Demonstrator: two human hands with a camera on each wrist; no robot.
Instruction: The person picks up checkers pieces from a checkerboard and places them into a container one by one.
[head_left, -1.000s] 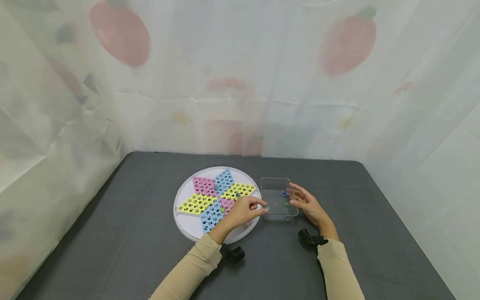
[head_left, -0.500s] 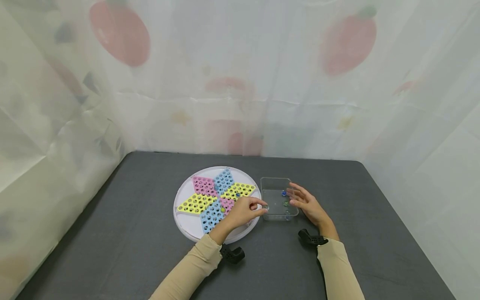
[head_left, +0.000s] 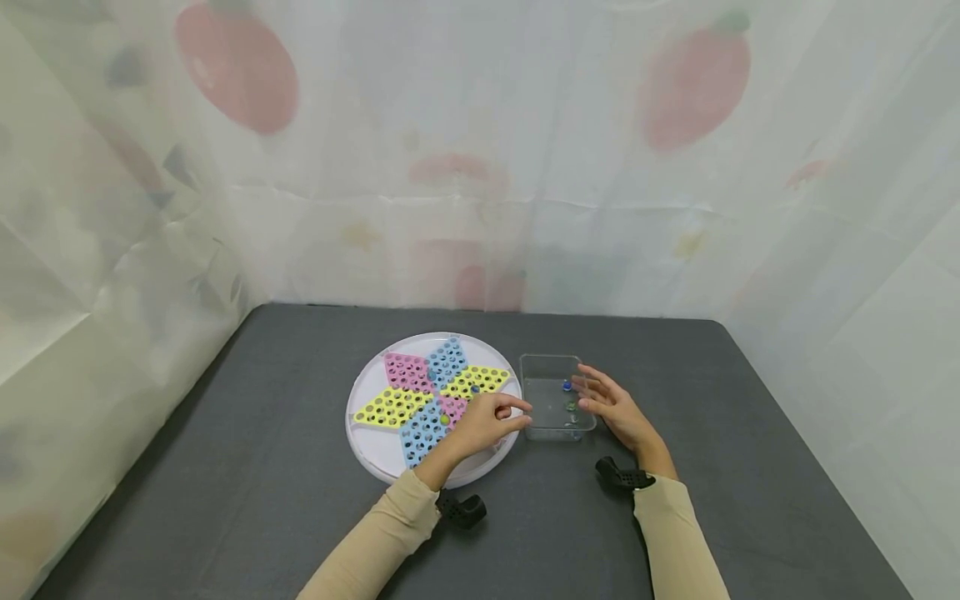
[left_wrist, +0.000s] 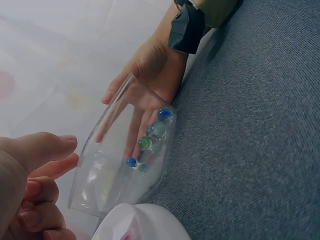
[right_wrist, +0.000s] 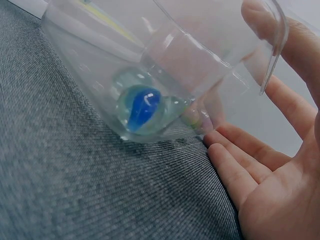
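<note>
My left hand [head_left: 482,427] hovers over the right edge of a round Chinese checkers board [head_left: 362,446]. Its thumb and index fingertips come close to the left rim of a clear plastic box [head_left: 545,432], and I see nothing between them. The other left fingers curl in. Beside the box's right wall lies my right hand [head_left: 619,417], fingers long and loosely spread against the plastic. Several glass marbles sit in the box's right half, among them a blue-swirled marble [right_wrist: 143,109] and a green one [left_wrist: 144,143].
A few marbles rest in the board's star of pink, yellow and blue holes, including a yellow-green marble [head_left: 445,420] and a dark blue marble [head_left: 476,389]. A dark grey cloth [head_left: 262,500] covers the table. A printed curtain [head_left: 465,125] hangs behind it.
A small clear, glossy thing seen between my left fingertips earlier no longer shows there. A clear marble in the box has shifted slightly. Both hands stay nearly in place.
</note>
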